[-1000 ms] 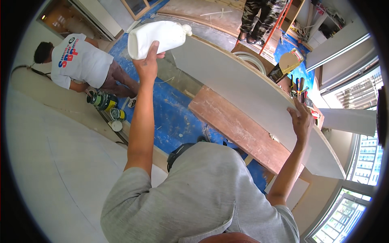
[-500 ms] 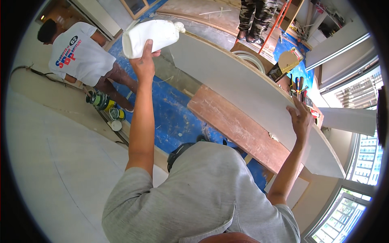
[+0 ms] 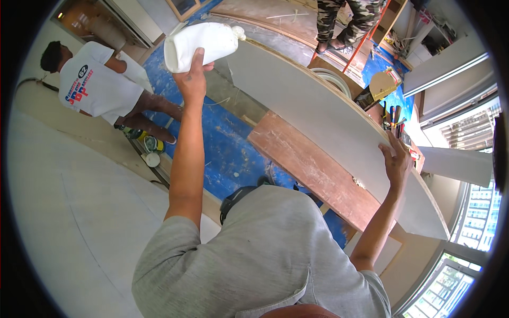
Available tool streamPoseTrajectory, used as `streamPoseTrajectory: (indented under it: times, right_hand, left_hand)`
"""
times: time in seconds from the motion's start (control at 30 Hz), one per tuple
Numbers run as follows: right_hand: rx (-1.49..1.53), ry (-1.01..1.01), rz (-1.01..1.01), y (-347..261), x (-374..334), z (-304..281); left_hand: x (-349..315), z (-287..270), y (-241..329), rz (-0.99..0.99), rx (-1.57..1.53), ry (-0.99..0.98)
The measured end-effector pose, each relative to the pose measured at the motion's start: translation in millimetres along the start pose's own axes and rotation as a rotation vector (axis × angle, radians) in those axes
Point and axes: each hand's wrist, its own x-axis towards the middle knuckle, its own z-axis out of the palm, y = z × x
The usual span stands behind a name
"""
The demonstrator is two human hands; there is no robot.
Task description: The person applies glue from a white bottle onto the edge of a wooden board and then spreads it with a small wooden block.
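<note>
My left hand (image 3: pixel 192 82) is closed around a white plastic bottle (image 3: pixel 204 46), held tilted on its side. The bottle's lumpy, whitish tip points right, close to the far left end of a long white panel (image 3: pixel 313 108); whether the two touch I cannot tell. The panel stands on edge, its thin wood-coloured rim upward, slanting from far left to near right. My right hand (image 3: pixel 396 163) grips that rim toward the right end, fingers over the top and thumb on the near face. Below the panel lies a dusty reddish-brown board (image 3: pixel 307 164).
At left a person in a white shirt (image 3: pixel 101 79) stands by paint buckets (image 3: pixel 154 144). Another person's camouflage-clad legs (image 3: pixel 347 24) are beyond the panel, beside an orange ladder frame (image 3: pixel 366 40). Hand tools (image 3: pixel 393 116) stand behind the panel. Blue sheeting (image 3: pixel 212 153) covers the floor.
The bottle has shifted slightly right and up, still in my left hand. My right hand keeps its place on the rim. The white-shirted person has moved left; the camouflage-clad legs have shifted.
</note>
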Motion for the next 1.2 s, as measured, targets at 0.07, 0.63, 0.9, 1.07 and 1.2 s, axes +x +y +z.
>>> streamPoseTrajectory:
  times: [0.07, 0.63, 0.9, 1.07, 1.2]
  right_hand:
    - [0.021, -0.011, 0.018, 1, 2, 1]
    - [0.063, 0.026, -0.042, 0, 0, -1]
    - [0.059, 0.028, -0.043, -1, -1, -2]
    - [0.045, 0.017, -0.031, -4, -3, -3]
    - [0.04, 0.006, -0.024, -6, -3, -5]
  left_hand:
    - [0, 1, -3, 0.005, 0.022, 0.005]
    - [4, 22, -2, -0.035, 0.035, 0.011]
    - [-9, 16, 6, -0.037, 0.039, -0.062]
    - [-16, 24, 14, -0.04, 0.032, -0.073]
    - [-24, 30, 20, -0.042, 0.018, -0.09]
